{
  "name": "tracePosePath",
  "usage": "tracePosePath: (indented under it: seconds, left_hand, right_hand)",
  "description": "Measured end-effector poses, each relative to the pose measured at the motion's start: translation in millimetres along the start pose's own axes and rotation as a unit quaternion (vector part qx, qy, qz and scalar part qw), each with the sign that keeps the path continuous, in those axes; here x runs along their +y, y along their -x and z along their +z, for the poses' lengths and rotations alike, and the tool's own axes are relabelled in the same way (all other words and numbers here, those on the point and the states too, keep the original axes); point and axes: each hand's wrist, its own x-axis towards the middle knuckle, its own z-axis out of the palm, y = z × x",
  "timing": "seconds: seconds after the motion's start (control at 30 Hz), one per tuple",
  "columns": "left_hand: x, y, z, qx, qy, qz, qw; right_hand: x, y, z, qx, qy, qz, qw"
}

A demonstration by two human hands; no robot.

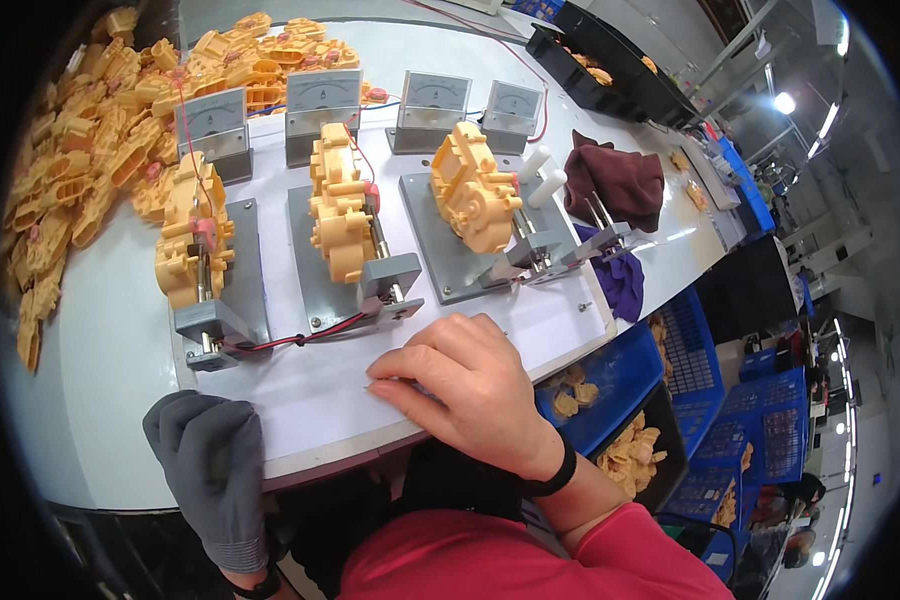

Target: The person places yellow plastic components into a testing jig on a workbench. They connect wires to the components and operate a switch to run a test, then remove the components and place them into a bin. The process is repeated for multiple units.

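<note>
My left hand [210, 460], in a grey glove, rests curled at the table's front edge, nearest the left test fixture [245, 290]. Nothing shows in its fingers. My bare right hand [460, 385] hovers low over the white board [320, 400], its thumb and fingertips brought together with nothing visible between them. Three grey fixtures stand ahead, each bearing a yellow plastic gearbox housing: the left one [175, 270], the middle one [342, 235] and the right one [475, 195]. Metal pins reach up to them from grey blocks. Neither hand touches a housing.
Several analog meters [323, 90] line the back of the board, with red wires. A heap of yellow housings [100, 150] covers the left rear. A brown cloth [615, 180] and purple cloth [620, 280] lie right. Blue crates [740, 420] and black bins [610, 75] stand beyond.
</note>
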Motion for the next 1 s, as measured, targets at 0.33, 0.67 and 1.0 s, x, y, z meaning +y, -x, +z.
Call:
tracePosePath:
  seconds: [0.33, 0.67, 1.0]
  left_hand:
    - [9, -5, 1, 0.044, -0.007, 0.014, 0.999]
    - [7, -74, -54, -0.063, 0.121, 0.004, 0.991]
    - [43, -176, -28, -0.287, -0.026, -0.149, 0.946]
  right_hand:
    - [-5, 3, 1, -0.01, 0.013, 0.006, 1.0]
    - [-58, -26, 37, 0.043, -0.283, 0.009, 0.958]
    - [-55, -33, 50, 0.004, -0.345, -0.035, 0.938]
